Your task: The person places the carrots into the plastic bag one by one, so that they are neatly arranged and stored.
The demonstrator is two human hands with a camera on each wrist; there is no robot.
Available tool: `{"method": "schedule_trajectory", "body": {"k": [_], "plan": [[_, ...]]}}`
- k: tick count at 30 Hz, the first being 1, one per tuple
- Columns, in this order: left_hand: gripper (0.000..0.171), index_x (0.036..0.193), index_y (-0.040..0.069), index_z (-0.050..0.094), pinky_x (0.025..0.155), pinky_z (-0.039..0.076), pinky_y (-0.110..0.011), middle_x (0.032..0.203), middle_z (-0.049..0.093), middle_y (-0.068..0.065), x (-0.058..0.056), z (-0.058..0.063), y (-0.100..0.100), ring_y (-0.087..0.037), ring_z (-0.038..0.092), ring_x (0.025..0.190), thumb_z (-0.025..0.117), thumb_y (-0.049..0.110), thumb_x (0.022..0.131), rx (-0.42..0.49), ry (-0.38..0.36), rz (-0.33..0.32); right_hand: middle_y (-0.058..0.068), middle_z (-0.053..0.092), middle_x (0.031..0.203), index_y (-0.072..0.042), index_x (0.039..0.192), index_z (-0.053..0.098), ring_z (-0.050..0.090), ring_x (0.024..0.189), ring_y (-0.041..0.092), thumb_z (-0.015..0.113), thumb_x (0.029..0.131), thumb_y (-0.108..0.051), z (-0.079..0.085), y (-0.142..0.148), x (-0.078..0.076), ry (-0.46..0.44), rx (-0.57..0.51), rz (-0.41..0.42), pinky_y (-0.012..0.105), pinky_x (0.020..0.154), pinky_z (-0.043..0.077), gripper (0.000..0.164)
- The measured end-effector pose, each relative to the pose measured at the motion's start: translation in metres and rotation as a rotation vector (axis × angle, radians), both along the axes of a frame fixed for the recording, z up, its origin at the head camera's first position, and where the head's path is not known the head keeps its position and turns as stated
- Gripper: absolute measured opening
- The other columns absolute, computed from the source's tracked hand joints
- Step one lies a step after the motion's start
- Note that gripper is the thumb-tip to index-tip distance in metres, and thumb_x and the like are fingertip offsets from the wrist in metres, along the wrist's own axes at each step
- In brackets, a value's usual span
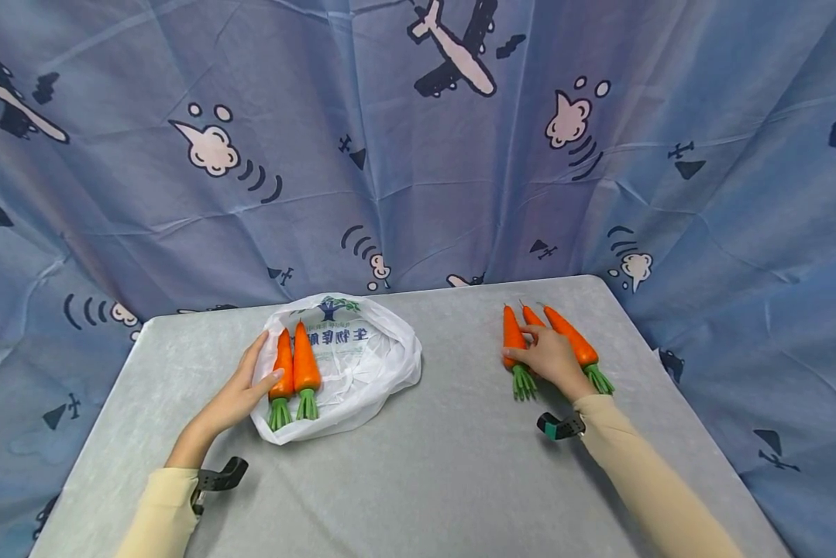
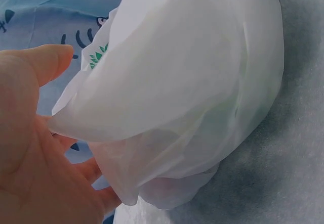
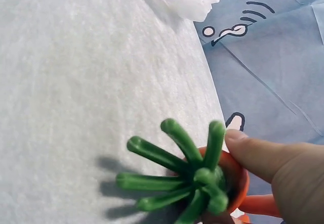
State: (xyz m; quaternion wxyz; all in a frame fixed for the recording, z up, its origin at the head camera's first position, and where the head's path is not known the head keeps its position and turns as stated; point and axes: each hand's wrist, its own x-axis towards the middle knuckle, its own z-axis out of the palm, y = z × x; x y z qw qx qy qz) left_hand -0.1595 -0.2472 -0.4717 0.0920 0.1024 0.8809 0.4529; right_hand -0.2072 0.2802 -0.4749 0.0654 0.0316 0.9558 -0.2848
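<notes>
My left hand (image 1: pixel 239 391) lies along the left side of a white plastic bag (image 1: pixel 390 380). Its fingers touch the bag's outer wall, while the thumb reaches over the rim near a carrot (image 1: pixel 282 368). A second carrot (image 1: pixel 305 368) is beside that one in the bag's open mouth, both with green stems toward me. Over on the right, my right hand (image 1: pixel 553 358) grips a carrot (image 1: pixel 512 333) between thumb and fingers. In the right wrist view that carrot's green stems (image 3: pixel 172 182) face the camera. The left wrist view shows the thumb apart from the bag (image 2: pixel 177 72).
Right of the gripped carrot lie another carrot (image 1: pixel 578 341) and a carrot partly under my hand (image 1: pixel 531 316). The grey table (image 1: pixel 445 465) ends at a blue patterned curtain (image 1: pixel 418 194) behind. Green and dark print marks the bag's inside.
</notes>
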Motion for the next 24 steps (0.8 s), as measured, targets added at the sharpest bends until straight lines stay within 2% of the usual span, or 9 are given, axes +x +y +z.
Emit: {"method": "schedule_trajectory", "body": {"k": [2,5,8,10,13,16,19,22,24], "plan": [[0.085,0.160,0.018,-0.005,0.115,0.008,-0.075,0.165,-0.003,-0.025,0.000,0.000,0.000,-0.051,0.002,0.151,0.055,0.028,0.101,-0.001,-0.002,0.001,0.007,0.058,0.070,-0.001,0.143,0.049,0.053,0.059,0.015,0.073,0.086,-0.046,-0.003,-0.001,0.000,0.005,0.009,0.009,0.026,0.057,0.043,0.077],[0.085,0.160,0.018,-0.006,0.114,0.008,-0.075,0.165,-0.003,-0.025,0.000,0.000,0.000,-0.051,0.002,0.151,0.055,0.029,0.101,-0.005,-0.004,0.001,0.020,0.069,0.099,-0.002,0.145,0.047,0.058,0.076,0.022,0.071,0.087,-0.049,-0.008,-0.001,0.000,0.017,0.011,0.025,0.036,0.072,0.051,0.079],[0.085,0.160,0.018,-0.006,0.114,0.008,-0.075,0.165,-0.003,-0.025,-0.001,0.000,0.000,-0.051,0.002,0.151,0.054,0.030,0.102,-0.009,-0.009,0.003,0.027,0.060,0.133,-0.002,0.148,0.044,0.062,0.099,0.031,0.069,0.088,-0.052,-0.011,-0.002,0.000,0.015,-0.003,0.034,0.051,0.093,0.052,0.082],[0.085,0.160,0.019,-0.006,0.115,0.008,-0.075,0.165,-0.004,-0.024,0.000,0.000,0.000,-0.051,0.001,0.151,0.054,0.031,0.102,-0.011,-0.013,0.006,0.029,0.055,0.139,-0.001,0.148,0.042,0.062,0.107,0.035,0.068,0.088,-0.052,-0.013,-0.002,0.000,0.016,-0.014,0.031,0.056,0.100,0.049,0.083],[0.085,0.160,0.019,-0.006,0.115,0.008,-0.075,0.165,-0.004,-0.024,0.000,0.000,0.000,-0.051,0.001,0.151,0.054,0.031,0.102,-0.009,-0.017,0.009,0.029,0.062,0.129,-0.001,0.148,0.042,0.064,0.099,0.032,0.068,0.088,-0.051,-0.015,-0.002,0.000,0.032,-0.019,0.029,0.054,0.097,0.051,0.083],[0.085,0.160,0.018,-0.007,0.114,0.008,-0.076,0.165,-0.004,-0.025,0.000,0.000,0.000,-0.052,0.002,0.150,0.054,0.030,0.102,-0.004,-0.017,0.007,0.021,0.068,0.096,0.000,0.147,0.044,0.059,0.078,0.023,0.070,0.088,-0.049,-0.016,-0.002,0.000,0.054,-0.015,0.030,0.044,0.084,0.054,0.081],[0.086,0.160,0.018,-0.007,0.113,0.008,-0.076,0.165,-0.004,-0.026,0.000,0.000,0.000,-0.053,0.002,0.150,0.054,0.029,0.102,0.000,-0.019,0.007,0.008,0.056,0.069,0.000,0.146,0.045,0.049,0.064,0.017,0.071,0.087,-0.047,-0.017,-0.002,-0.001,0.061,-0.023,0.033,0.033,0.068,0.047,0.080],[0.086,0.160,0.017,-0.008,0.113,0.008,-0.076,0.165,-0.004,-0.026,0.000,0.000,0.000,-0.053,0.002,0.150,0.054,0.028,0.102,0.000,-0.020,0.007,0.001,0.046,0.062,0.000,0.146,0.046,0.044,0.059,0.015,0.071,0.087,-0.046,-0.018,-0.002,-0.001,0.062,-0.034,0.033,0.027,0.058,0.038,0.079],[0.086,0.160,0.017,-0.008,0.113,0.008,-0.076,0.165,-0.005,-0.026,0.000,-0.001,0.000,-0.053,0.001,0.150,0.054,0.028,0.102,0.000,-0.023,0.007,0.000,0.043,0.061,0.000,0.145,0.047,0.043,0.058,0.016,0.072,0.087,-0.045,-0.018,-0.002,-0.001,0.062,-0.043,0.031,0.027,0.055,0.035,0.078]]}}
